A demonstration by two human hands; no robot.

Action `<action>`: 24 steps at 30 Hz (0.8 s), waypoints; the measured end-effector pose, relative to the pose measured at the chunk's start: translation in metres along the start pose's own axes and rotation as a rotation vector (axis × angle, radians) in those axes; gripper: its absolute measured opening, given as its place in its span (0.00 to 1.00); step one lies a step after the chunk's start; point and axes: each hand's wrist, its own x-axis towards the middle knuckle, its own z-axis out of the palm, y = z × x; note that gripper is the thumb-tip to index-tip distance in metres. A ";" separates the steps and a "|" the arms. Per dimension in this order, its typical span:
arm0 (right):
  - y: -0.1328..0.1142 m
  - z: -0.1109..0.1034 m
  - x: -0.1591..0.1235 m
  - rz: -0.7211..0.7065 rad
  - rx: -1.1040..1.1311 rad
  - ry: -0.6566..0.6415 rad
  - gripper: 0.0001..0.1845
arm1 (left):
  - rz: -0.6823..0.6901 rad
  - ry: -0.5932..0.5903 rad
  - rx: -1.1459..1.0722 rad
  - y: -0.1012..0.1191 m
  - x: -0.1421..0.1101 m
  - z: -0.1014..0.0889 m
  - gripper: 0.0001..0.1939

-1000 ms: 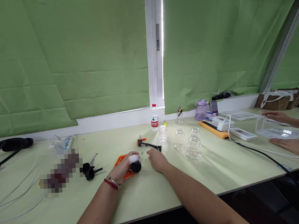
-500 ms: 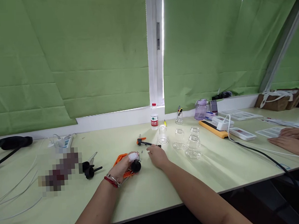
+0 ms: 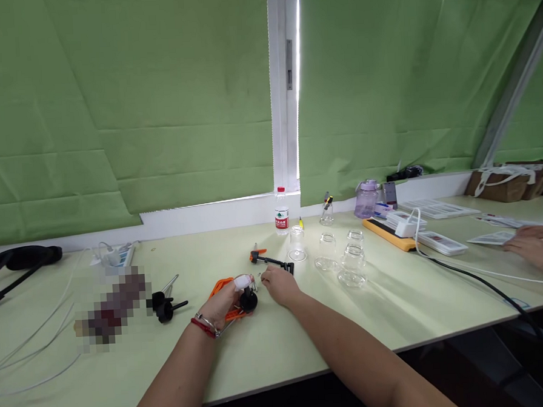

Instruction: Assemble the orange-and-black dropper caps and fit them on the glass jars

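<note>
My left hand point(image 3: 222, 301), with white wrapping on a finger or thumb, is closed around an orange plastic piece point(image 3: 221, 285) that has a black round part point(image 3: 248, 300) and metal rods. Its exact kind is unclear. Just to the right, my right hand point(image 3: 280, 285) is low over the table, fingers drawn together near a tiny metal bit point(image 3: 259, 276). What they pinch, if anything, is hidden. Behind the right hand lies a black bar clamp point(image 3: 271, 262) with an orange handle. Two black knob-like parts with metal rods point(image 3: 165, 307) rest left of my left hand.
Several upside-down glasses point(image 3: 296, 245) stand right of the clamp, with a water bottle point(image 3: 281, 212) behind. Further right are a purple bottle point(image 3: 366, 200), an orange-and-black bar point(image 3: 388, 234) and a cable point(image 3: 477, 268). A co-worker's hands point(image 3: 540, 250) handle paper. A blurred object point(image 3: 113, 309) lies left.
My right hand has shifted left towards my left hand, its fingers closer together, baring more of the clamp. My left hand keeps its grip. The co-worker's hands have moved right, tilting up a paper.
</note>
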 end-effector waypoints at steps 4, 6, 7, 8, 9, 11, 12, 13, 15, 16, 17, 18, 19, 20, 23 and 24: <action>0.001 0.000 0.000 0.024 0.030 -0.018 0.14 | -0.034 -0.005 0.028 0.001 -0.001 0.000 0.30; 0.001 0.000 -0.002 0.026 0.034 -0.006 0.13 | -0.038 -0.001 0.038 0.002 -0.003 0.000 0.30; 0.001 0.000 -0.003 0.021 0.034 0.001 0.14 | -0.033 0.001 0.039 0.003 -0.003 0.001 0.30; 0.001 -0.001 -0.004 0.009 0.032 0.008 0.14 | -0.028 0.003 0.040 0.003 -0.003 0.001 0.30; 0.000 -0.001 -0.005 -0.008 0.027 0.012 0.15 | -0.025 0.002 0.039 0.003 -0.003 0.001 0.30; -0.001 -0.002 -0.007 -0.040 0.011 0.008 0.15 | -0.027 -0.006 0.039 0.004 -0.003 0.001 0.30; -0.002 -0.003 -0.008 -0.049 0.003 0.002 0.14 | -0.032 -0.011 0.038 0.004 -0.002 0.001 0.30; -0.003 -0.004 -0.008 -0.054 -0.005 -0.004 0.15 | -0.035 -0.016 0.038 0.004 -0.002 0.001 0.30; -0.004 -0.005 -0.008 -0.053 -0.018 -0.013 0.16 | -0.040 -0.024 0.036 0.004 -0.001 0.001 0.30; -0.005 -0.006 -0.008 -0.050 -0.023 -0.016 0.16 | -0.042 -0.024 0.034 0.004 -0.001 0.001 0.31; -0.006 -0.006 -0.008 -0.050 -0.027 -0.018 0.16 | -0.043 -0.022 0.031 0.004 -0.001 0.002 0.31; -0.006 -0.006 -0.008 -0.050 -0.029 -0.018 0.16 | -0.045 -0.015 0.028 0.004 -0.002 0.002 0.31; -0.007 -0.006 -0.007 -0.050 -0.031 -0.021 0.16 | -0.047 -0.008 0.024 0.005 -0.002 0.003 0.31; -0.007 -0.007 -0.007 -0.050 -0.032 -0.024 0.16 | -0.049 -0.001 0.020 0.005 -0.002 0.003 0.32; -0.008 -0.007 -0.008 -0.045 -0.028 -0.017 0.16 | -0.049 0.011 0.012 0.007 -0.003 0.004 0.33; -0.009 -0.007 -0.008 -0.043 -0.025 -0.009 0.16 | -0.049 0.012 0.013 0.007 -0.003 0.004 0.33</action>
